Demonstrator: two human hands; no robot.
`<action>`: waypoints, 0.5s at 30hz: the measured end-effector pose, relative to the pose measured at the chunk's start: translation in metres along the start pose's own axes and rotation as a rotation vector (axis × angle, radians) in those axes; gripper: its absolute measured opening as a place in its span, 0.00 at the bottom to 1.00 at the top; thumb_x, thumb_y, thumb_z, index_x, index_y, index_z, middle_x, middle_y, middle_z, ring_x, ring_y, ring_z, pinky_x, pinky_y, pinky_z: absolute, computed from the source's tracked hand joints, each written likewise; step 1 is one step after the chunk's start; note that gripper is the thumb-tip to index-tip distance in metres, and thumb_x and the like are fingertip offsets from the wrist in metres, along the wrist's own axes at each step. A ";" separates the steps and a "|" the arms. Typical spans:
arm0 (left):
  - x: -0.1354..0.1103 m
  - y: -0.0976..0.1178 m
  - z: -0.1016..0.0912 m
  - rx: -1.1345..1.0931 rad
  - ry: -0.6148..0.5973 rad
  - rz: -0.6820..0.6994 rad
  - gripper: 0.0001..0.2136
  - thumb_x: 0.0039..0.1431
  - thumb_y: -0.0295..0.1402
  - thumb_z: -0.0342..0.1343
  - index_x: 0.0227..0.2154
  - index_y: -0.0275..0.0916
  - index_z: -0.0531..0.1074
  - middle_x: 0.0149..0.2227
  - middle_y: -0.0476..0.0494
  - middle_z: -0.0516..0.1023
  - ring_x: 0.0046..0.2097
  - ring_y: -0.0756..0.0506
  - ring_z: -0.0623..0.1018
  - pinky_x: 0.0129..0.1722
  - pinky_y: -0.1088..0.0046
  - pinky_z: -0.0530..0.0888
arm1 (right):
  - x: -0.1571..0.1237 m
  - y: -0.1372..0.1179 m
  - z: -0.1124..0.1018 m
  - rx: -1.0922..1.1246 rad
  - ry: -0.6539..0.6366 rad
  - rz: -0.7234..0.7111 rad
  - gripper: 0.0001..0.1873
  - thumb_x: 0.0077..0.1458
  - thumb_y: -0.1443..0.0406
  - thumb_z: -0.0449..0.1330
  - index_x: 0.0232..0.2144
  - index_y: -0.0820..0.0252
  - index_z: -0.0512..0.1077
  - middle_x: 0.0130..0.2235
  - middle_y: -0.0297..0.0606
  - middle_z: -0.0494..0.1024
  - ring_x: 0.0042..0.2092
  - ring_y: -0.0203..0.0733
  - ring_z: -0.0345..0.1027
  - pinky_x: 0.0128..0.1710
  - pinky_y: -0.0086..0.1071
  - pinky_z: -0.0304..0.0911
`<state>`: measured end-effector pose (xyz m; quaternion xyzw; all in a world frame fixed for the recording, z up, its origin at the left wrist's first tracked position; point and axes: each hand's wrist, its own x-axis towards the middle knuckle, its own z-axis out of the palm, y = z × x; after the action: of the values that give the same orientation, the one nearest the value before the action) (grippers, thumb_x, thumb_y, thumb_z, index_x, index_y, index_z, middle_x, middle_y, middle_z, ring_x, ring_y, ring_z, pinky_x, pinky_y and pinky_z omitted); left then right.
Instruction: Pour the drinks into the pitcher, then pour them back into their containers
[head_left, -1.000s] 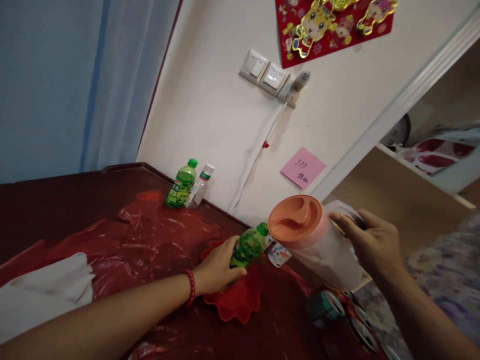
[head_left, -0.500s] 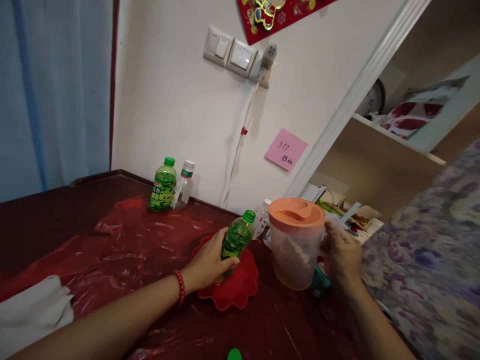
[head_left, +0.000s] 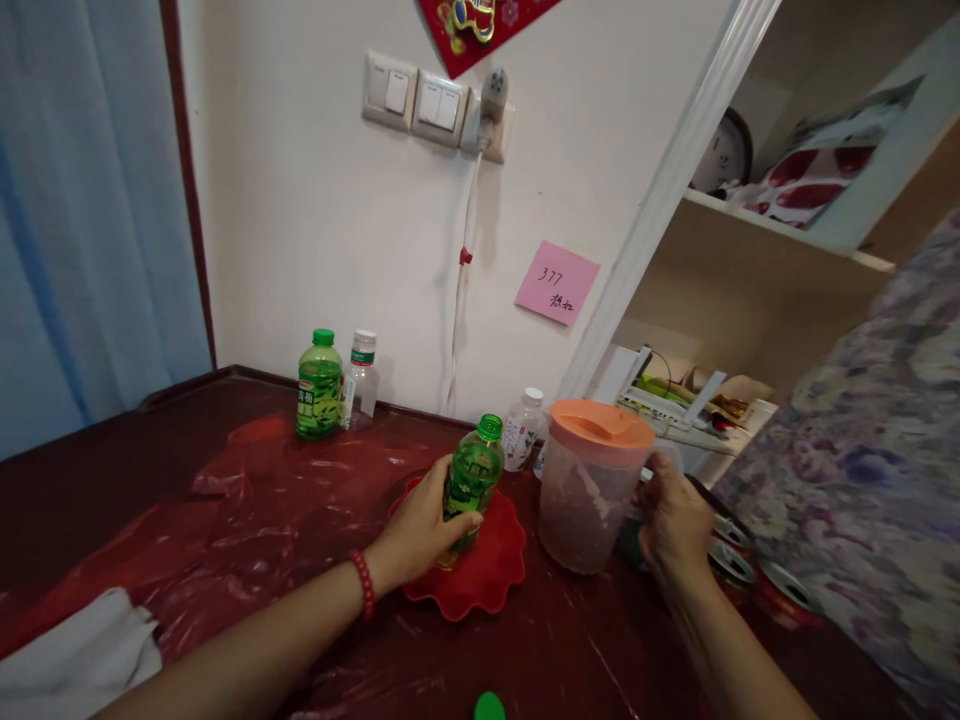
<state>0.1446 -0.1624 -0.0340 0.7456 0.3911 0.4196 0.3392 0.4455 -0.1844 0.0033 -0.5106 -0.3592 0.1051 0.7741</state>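
My left hand [head_left: 424, 525] is wrapped round a green plastic bottle [head_left: 477, 470], which has no cap on its neck and leans slightly right. Under it lies a red scalloped plate [head_left: 491, 560]. Some yellowish liquid shows low in the bottle. With closed fingers my right hand [head_left: 675, 515] grips the handle of a clear pitcher [head_left: 581, 515] with an orange lid [head_left: 604, 428]. The pitcher stands upright, just right of the plate; whether its base touches the table is hard to tell. At the bottom edge lies a green cap [head_left: 489, 706].
A capped green bottle [head_left: 319, 390] and a clear bottle [head_left: 363, 385] stand by the wall at left. Another clear bottle [head_left: 523, 432] is behind the pitcher. Several open cans [head_left: 784, 590] stand at right. A white cloth [head_left: 82, 640] lies on the plastic-covered table [head_left: 247, 530].
The view has turned, bringing the cans at right into sight. Both hands keep their holds on the bottle and the pitcher, and the pitcher looks more upright in view.
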 end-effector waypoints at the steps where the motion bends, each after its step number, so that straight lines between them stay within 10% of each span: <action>1: 0.000 0.000 0.000 -0.004 -0.003 -0.003 0.26 0.53 0.32 0.60 0.55 0.41 0.60 0.54 0.40 0.74 0.54 0.39 0.74 0.54 0.60 0.69 | -0.002 0.001 0.000 0.019 0.017 0.016 0.30 0.43 0.43 0.70 0.18 0.57 0.61 0.17 0.25 0.60 0.20 0.33 0.52 0.20 0.27 0.56; 15: -0.001 -0.001 0.002 -0.026 0.023 0.014 0.27 0.52 0.30 0.62 0.55 0.42 0.61 0.53 0.40 0.74 0.53 0.39 0.74 0.54 0.60 0.69 | -0.018 0.021 -0.011 0.082 -0.005 0.095 0.30 0.42 0.41 0.70 0.22 0.59 0.65 0.21 0.26 0.64 0.21 0.32 0.55 0.19 0.25 0.56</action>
<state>0.1456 -0.1635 -0.0362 0.7389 0.3845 0.4356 0.3412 0.4438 -0.1919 -0.0258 -0.4947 -0.3321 0.1575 0.7875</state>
